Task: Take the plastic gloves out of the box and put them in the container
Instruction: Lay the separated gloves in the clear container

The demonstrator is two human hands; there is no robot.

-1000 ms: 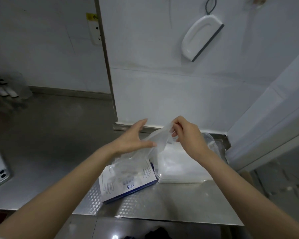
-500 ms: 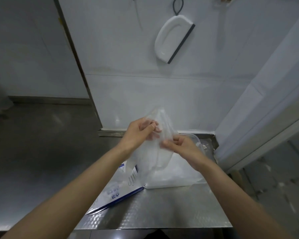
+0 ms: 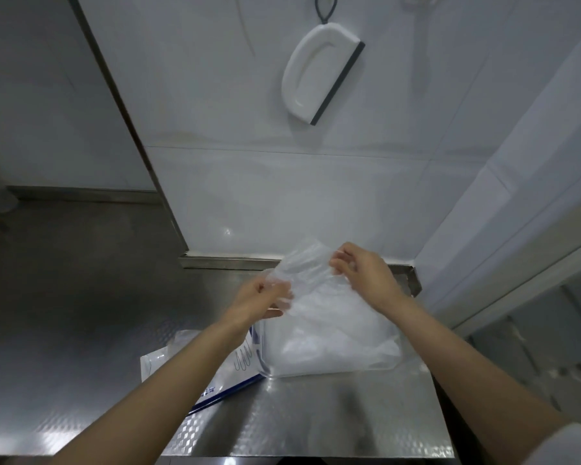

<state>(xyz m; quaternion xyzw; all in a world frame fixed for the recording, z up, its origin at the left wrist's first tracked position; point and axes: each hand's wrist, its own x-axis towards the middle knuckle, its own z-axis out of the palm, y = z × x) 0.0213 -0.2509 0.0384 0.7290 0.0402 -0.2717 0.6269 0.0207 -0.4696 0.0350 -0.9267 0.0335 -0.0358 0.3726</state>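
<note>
A thin clear plastic glove (image 3: 304, 266) is stretched between my two hands above the container. My left hand (image 3: 260, 298) pinches its lower left end; my right hand (image 3: 363, 271) pinches its upper right end. Below them stands a clear plastic container (image 3: 388, 359) holding a white heap of plastic gloves (image 3: 329, 333). The white and blue glove box (image 3: 228, 374) lies flat to the left of the container, partly hidden by my left forearm.
Everything sits on a steel counter (image 3: 299, 417) whose front edge runs close below. A white tiled wall stands right behind the container. A white squeegee (image 3: 319, 72) hangs on that wall. The counter ends at the right by a white panel.
My hands have drawn apart, stretching the glove out; before they were close together on it. The left hand dropped lower and the right hand rose toward the wall.
</note>
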